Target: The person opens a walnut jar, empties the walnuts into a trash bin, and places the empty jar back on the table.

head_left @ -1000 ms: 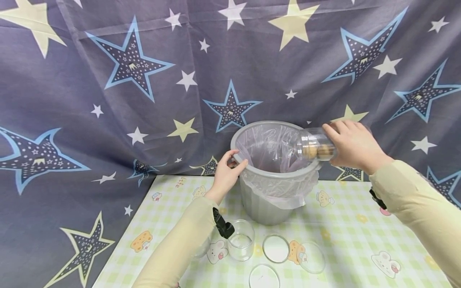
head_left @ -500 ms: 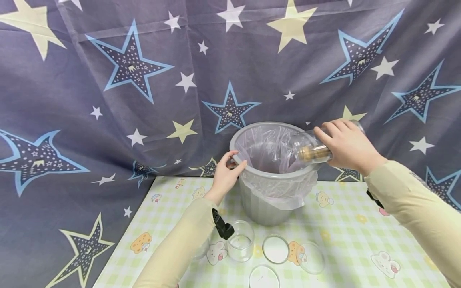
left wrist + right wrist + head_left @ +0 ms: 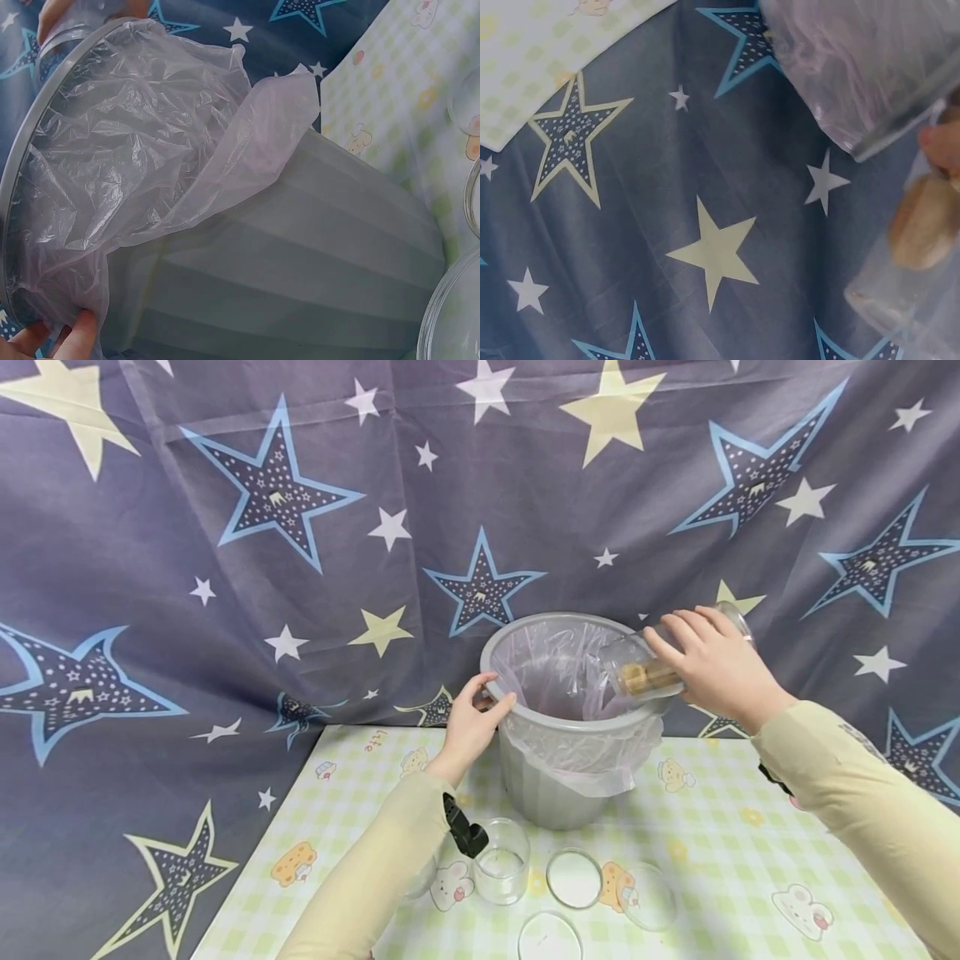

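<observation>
In the head view my right hand (image 3: 720,672) grips a clear jar (image 3: 626,653) from above, tilted with its mouth end low over the right side of a grey bin (image 3: 555,789). Tan-brown rounded pieces (image 3: 648,677) lie along the jar's lower side; one tan piece (image 3: 924,225) shows through its wall in the right wrist view. My left hand (image 3: 471,722) grips the bin's left rim, thumb outside, pressing the bag liner. In the left wrist view those fingertips (image 3: 79,337) lie on the translucent pinkish liner (image 3: 150,142), which is folded over the rim.
On the checked tablecloth (image 3: 735,843), in front of the bin, stands a clear open jar (image 3: 501,864). Round clear lids (image 3: 574,878) lie to its right and nearer me. Another clear container is partly hidden by my left sleeve (image 3: 382,868). A starry curtain (image 3: 420,585) hangs close behind the bin.
My right hand has moved slightly left, tipping the jar more steeply, its base up and its mouth down into the bin. The brown pieces stay inside. My left hand keeps its place.
</observation>
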Demonstrator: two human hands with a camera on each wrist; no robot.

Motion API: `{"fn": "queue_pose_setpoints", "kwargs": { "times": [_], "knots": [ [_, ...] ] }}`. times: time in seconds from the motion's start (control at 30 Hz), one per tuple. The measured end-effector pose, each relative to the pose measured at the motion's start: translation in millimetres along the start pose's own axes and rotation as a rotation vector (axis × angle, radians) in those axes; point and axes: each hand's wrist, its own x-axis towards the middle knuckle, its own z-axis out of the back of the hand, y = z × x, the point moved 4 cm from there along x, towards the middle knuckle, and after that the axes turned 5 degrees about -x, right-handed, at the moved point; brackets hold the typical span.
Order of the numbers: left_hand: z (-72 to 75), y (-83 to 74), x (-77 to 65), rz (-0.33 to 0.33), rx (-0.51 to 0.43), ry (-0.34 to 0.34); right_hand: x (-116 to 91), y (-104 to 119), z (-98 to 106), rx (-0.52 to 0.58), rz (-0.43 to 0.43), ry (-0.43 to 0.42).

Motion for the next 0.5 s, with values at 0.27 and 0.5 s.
{"fn": "queue_pose_setpoints", "kwargs": {
  "times": [0.27, 0.5],
  "knots": [
    [-0.6, 1.1, 1.2, 0.004, -0.013, 0.0, -0.1, -3.1, -2.2, 0.018, -0.074, -0.011],
    [-0.5, 2.2, 1.7, -0.01, -0.025, -0.006, -0.4, -3.7, -3.4, 0.038, -0.086, -0.033]
  ]
}}
